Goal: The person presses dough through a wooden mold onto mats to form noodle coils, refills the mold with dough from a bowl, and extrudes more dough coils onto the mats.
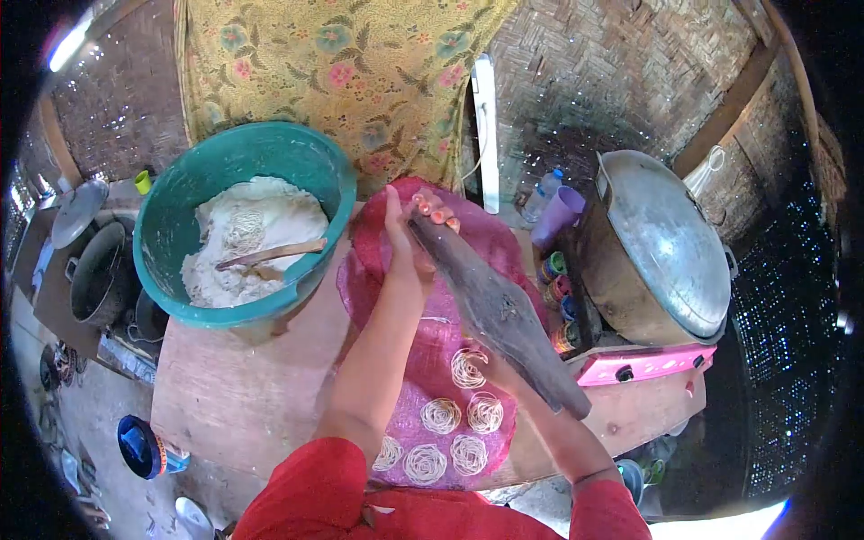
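With your left hand (412, 238) wrapped round the top of that dark wooden board (504, 310) over the pink mesh (441, 346), I'd hold it steady and clear of the noodle nest (465, 369) your right hand (497, 371) seems to touch, though can't tell if it's gripping.

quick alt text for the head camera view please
A person's left hand holds one end of a dark wooden board, while the right hand is at the edge of one of six pale coiled nests on a pink mesh sheet. A green basin of powdery white stuff sits left; a large lidded metal pot, right.
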Available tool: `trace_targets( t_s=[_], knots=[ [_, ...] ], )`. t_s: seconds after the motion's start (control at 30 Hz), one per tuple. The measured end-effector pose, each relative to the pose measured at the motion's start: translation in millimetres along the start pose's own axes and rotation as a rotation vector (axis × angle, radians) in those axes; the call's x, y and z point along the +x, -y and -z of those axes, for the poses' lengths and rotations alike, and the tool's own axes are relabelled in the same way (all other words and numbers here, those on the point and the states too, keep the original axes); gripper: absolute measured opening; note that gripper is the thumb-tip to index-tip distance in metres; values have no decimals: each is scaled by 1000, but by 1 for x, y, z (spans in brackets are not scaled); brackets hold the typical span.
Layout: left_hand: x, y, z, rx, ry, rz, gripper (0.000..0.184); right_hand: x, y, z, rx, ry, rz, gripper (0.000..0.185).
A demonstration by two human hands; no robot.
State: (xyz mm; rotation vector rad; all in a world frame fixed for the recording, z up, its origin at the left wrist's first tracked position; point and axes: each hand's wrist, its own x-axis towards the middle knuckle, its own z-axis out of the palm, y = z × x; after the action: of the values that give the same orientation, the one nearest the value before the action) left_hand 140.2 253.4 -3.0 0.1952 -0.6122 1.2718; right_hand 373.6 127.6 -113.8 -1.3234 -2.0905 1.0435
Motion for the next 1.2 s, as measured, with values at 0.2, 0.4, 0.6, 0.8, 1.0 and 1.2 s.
trace_targets(
  t_s=[0.2, 0.4, 0.6, 0.8, 1.0, 1.2],
  knots=[
    [-34, -17, -15, 333, -66, -66, 56, -31, 62, 91, 1084, 552, -508, 58],
    [-130, 3, -34, 336, -588, -143, 52, -74, 90, 78, 821, 619, -665, 69],
    [-203, -16, -47, 442, -674, -410, 38, -66, 118, 42, 500, 813, -676, 66],
    [-214, -38, -53, 404, -587, -526, 34, -42, 132, 23, 279, 734, -605, 73],
    [-216, -51, -78, 435, -544, -628, 32, -36, 153, 14, 69, 628, -408, 79],
    [-222, -27, -85, 392, -622, -633, 32, -54, 178, 36, 54, 647, -461, 82]
  ],
)
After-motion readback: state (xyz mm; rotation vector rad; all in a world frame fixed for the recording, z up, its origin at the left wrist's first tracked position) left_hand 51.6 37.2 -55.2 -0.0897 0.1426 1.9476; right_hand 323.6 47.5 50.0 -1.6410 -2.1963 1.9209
